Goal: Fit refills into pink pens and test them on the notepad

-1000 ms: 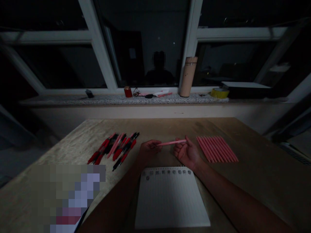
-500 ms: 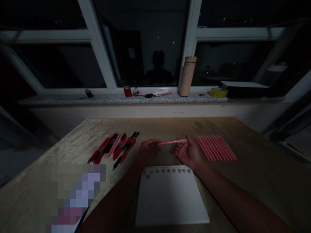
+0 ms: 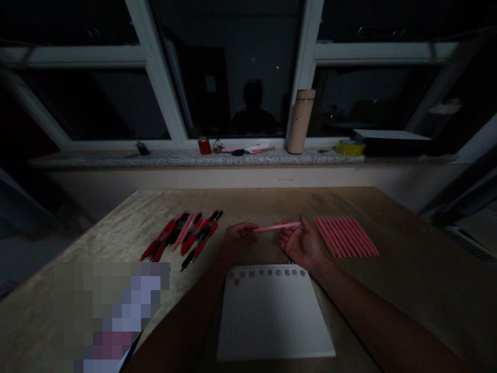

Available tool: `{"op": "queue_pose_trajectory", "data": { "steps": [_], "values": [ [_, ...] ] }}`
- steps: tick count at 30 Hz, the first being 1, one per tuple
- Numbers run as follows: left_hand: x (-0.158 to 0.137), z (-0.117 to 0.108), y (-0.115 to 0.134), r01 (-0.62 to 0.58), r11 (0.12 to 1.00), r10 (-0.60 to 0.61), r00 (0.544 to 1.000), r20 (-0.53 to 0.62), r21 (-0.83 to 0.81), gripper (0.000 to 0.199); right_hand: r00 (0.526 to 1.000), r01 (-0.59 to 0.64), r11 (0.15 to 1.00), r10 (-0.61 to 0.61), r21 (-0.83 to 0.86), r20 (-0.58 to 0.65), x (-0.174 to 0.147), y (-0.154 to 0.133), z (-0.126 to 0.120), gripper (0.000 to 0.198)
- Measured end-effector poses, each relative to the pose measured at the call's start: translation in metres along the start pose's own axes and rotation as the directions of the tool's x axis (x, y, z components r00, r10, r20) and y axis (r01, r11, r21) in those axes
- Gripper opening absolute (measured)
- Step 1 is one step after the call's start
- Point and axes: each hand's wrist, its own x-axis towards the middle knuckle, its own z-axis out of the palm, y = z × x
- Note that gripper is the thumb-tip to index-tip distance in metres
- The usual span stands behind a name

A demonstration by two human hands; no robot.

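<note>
A slim pink pen (image 3: 276,227) is held level above the table, stretched between my two hands. My left hand (image 3: 241,234) pinches its left end with closed fingers. At the other end, my right hand (image 3: 300,242) grips it near the thumb, palm turned up and fingers curled. Just below the hands lies a lined notepad (image 3: 275,316) with a row of small dark scribbles along its top. To the right sits a tidy row of pink pens (image 3: 345,237). On the left is a looser group of red, black and pink pens (image 3: 184,235).
Behind the table (image 3: 419,300) runs a speckled stone windowsill (image 3: 174,158). It carries a beige flask (image 3: 301,122), a yellow tape roll (image 3: 350,148), a small red jar (image 3: 204,145) and a dark box (image 3: 392,144). A blurred-out patch covers the table's lower left.
Almost nothing differs. Both hands still hold the pink pen in the same place, and the whole view has shifted very slightly.
</note>
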Motion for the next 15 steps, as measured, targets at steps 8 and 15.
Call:
{"op": "queue_pose_trajectory", "data": {
  "steps": [8,15],
  "values": [
    [0.0009,-0.0002,0.0000,-0.002,1.000,0.003,1.000,0.021,-0.022,0.037,1.000,0.000,1.000,0.000,-0.025,0.001,0.0017,-0.0002,-0.0035,0.043],
    [0.0002,-0.0005,-0.0001,-0.004,1.000,0.004,1.000,0.010,0.011,0.037,1.000,-0.005,0.999,0.005,-0.031,0.006,0.0003,0.0001,-0.0032,0.042]
  ]
}}
